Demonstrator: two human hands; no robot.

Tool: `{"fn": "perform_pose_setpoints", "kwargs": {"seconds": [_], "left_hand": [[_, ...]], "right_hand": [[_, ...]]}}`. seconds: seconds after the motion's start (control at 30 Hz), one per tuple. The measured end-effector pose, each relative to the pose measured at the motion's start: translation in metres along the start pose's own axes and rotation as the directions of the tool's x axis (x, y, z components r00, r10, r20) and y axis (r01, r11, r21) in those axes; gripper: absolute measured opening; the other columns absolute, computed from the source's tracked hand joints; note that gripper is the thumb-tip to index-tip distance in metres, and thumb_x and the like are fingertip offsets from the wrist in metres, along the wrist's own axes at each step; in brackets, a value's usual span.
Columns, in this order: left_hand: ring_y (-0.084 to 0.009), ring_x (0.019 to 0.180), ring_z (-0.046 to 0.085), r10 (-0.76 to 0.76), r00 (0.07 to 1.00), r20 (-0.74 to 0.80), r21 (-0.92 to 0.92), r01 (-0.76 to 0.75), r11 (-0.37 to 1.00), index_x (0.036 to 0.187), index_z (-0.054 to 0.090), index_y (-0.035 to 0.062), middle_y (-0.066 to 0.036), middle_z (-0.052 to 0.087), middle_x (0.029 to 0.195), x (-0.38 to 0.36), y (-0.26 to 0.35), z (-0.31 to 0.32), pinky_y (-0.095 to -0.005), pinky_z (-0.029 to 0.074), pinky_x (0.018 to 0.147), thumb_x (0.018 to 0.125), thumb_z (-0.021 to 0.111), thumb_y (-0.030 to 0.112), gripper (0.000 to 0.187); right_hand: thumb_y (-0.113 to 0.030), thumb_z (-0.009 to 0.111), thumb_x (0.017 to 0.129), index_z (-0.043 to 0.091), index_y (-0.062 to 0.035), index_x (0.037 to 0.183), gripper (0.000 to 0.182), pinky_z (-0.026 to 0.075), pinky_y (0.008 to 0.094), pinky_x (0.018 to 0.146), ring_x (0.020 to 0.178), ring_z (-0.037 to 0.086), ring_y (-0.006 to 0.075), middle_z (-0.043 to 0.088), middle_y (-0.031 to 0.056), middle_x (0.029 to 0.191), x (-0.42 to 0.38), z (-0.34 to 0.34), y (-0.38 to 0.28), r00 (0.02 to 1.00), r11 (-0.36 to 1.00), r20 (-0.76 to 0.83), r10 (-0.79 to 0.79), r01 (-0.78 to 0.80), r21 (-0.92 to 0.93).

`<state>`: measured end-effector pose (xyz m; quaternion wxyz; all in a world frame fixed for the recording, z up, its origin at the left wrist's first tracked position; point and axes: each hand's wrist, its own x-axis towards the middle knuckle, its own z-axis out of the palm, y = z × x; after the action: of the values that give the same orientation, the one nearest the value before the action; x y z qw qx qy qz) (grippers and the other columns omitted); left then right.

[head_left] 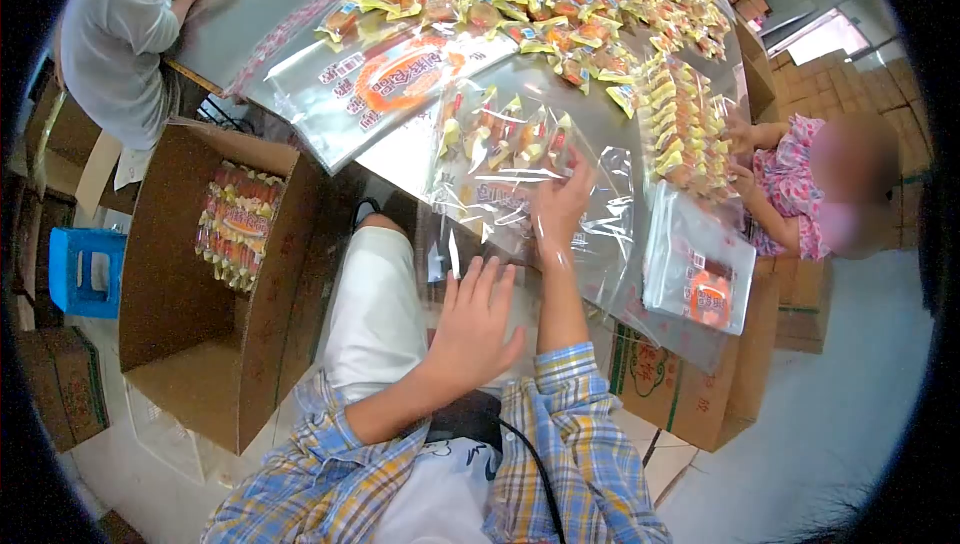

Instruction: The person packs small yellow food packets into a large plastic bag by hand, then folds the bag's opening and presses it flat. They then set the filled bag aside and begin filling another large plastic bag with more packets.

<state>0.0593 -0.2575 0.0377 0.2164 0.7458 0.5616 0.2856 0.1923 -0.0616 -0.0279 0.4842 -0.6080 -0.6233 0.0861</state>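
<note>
Our left grip, spread near the bag, should steady its near edge so packs line up; whether our right grip on it pinches, we cannot tell.

Pale floor spread along the right side, and brown boxes stood stacked at the upper right, near a bright opening. A blue stool stood at the far left, beyond the smooth grey surface.
</note>
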Motion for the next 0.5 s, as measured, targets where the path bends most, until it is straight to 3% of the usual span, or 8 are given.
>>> {"fn": "perform_pose_setpoints", "kwargs": {"seconds": [0.1, 0.13, 0.2, 0.23, 0.27, 0.37, 0.4, 0.5], "left_hand": [[-0.0509, 0.141, 0.039, 0.021, 1.000, 0.019, -0.087, -0.019, 0.996, 0.148, 0.041, -0.0100, -0.034, 0.044, 0.147, 0.016, 0.001, 0.000, -0.0607, 0.031, 0.118, 0.089, 0.070, 0.025, 0.074], [-0.0503, 0.139, 0.041, 0.046, 0.998, -0.029, -0.049, -0.048, 0.998, 0.147, 0.040, -0.0114, -0.034, 0.045, 0.145, 0.026, 0.003, 0.001, -0.0578, 0.036, 0.115, 0.089, 0.069, 0.023, 0.073], [-0.0491, 0.136, 0.044, 0.024, 0.998, -0.056, -0.005, -0.024, 1.000, 0.145, 0.041, -0.0116, -0.033, 0.046, 0.143, 0.051, 0.006, 0.005, -0.0554, 0.039, 0.112, 0.088, 0.068, 0.021, 0.071], [-0.0485, 0.135, 0.045, 0.013, 0.997, -0.069, 0.017, -0.012, 1.000, 0.145, 0.042, -0.0117, -0.032, 0.047, 0.142, 0.065, 0.009, 0.008, -0.0542, 0.041, 0.110, 0.087, 0.067, 0.020, 0.070], [-0.0466, 0.131, 0.048, -0.013, 0.986, -0.169, 0.031, 0.019, 0.999, 0.142, 0.046, -0.0114, -0.030, 0.050, 0.140, 0.080, 0.011, 0.019, -0.0511, 0.043, 0.107, 0.085, 0.068, 0.018, 0.068], [-0.0464, 0.131, 0.049, 0.094, 0.962, -0.256, 0.101, -0.070, 0.992, 0.139, 0.049, -0.0114, -0.028, 0.052, 0.139, 0.117, -0.002, 0.038, -0.0530, 0.043, 0.107, 0.084, 0.068, 0.016, 0.064], [-0.0463, 0.133, 0.049, 0.047, 0.983, -0.176, 0.145, -0.021, 0.989, 0.139, 0.051, -0.0093, -0.027, 0.052, 0.141, 0.121, -0.002, 0.038, -0.0545, 0.041, 0.109, 0.085, 0.068, 0.016, 0.062], [-0.0463, 0.138, 0.045, 0.143, 0.928, -0.345, 0.189, -0.081, 0.979, 0.142, 0.051, -0.0060, -0.027, 0.050, 0.147, 0.129, -0.023, 0.051, -0.0551, 0.037, 0.113, 0.086, 0.065, 0.017, 0.062]], "right_hand": [[-0.017, 0.075, 0.084, 0.051, -0.0025, 0.142, 0.064, 0.053, 0.0427, 0.090, 0.110, 0.062, 0.0373, 0.055, 0.0207, 0.127, -0.005, 0.011, 0.024, 1.000, 0.999, -0.003, -0.029, 0.029, -0.034], [-0.027, 0.083, 0.082, 0.051, -0.0038, 0.143, 0.072, 0.054, 0.0403, 0.086, 0.100, 0.065, 0.0316, 0.057, 0.0180, 0.123, -0.004, 0.017, 0.034, 0.984, 0.968, -0.058, -0.171, 0.157, -0.196], [-0.028, 0.084, 0.083, 0.051, -0.0033, 0.142, 0.072, 0.054, 0.0384, 0.084, 0.095, 0.065, 0.0273, 0.058, 0.0161, 0.122, -0.009, 0.018, 0.033, 0.994, 0.986, 0.010, 0.108, -0.108, 0.125], [-0.029, 0.084, 0.084, 0.050, -0.0030, 0.142, 0.072, 0.054, 0.0375, 0.084, 0.093, 0.065, 0.0251, 0.059, 0.0151, 0.121, -0.009, 0.016, 0.023, 0.969, 0.930, 0.076, 0.235, -0.247, 0.273], [-0.029, 0.080, 0.089, 0.049, -0.0026, 0.142, 0.067, 0.054, 0.0352, 0.082, 0.091, 0.064, 0.0221, 0.060, 0.0135, 0.122, -0.008, 0.016, 0.012, 0.952, 0.883, 0.041, 0.305, -0.298, 0.362], [-0.028, 0.079, 0.092, 0.047, -0.0032, 0.145, 0.066, 0.055, 0.0340, 0.079, 0.093, 0.065, 0.0212, 0.057, 0.0137, 0.124, -0.013, 0.021, 0.022, 0.954, 0.885, 0.121, 0.275, -0.300, 0.356], [-0.027, 0.078, 0.093, 0.047, -0.0034, 0.146, 0.066, 0.055, 0.0337, 0.078, 0.093, 0.065, 0.0209, 0.057, 0.0137, 0.125, -0.012, 0.022, 0.029, 0.955, 0.887, 0.142, 0.259, -0.294, 0.356], [-0.026, 0.076, 0.095, 0.045, -0.0041, 0.148, 0.065, 0.057, 0.0325, 0.075, 0.095, 0.065, 0.0200, 0.054, 0.0138, 0.127, -0.016, 0.019, 0.046, 0.952, 0.889, 0.196, 0.235, -0.292, 0.354]]}}
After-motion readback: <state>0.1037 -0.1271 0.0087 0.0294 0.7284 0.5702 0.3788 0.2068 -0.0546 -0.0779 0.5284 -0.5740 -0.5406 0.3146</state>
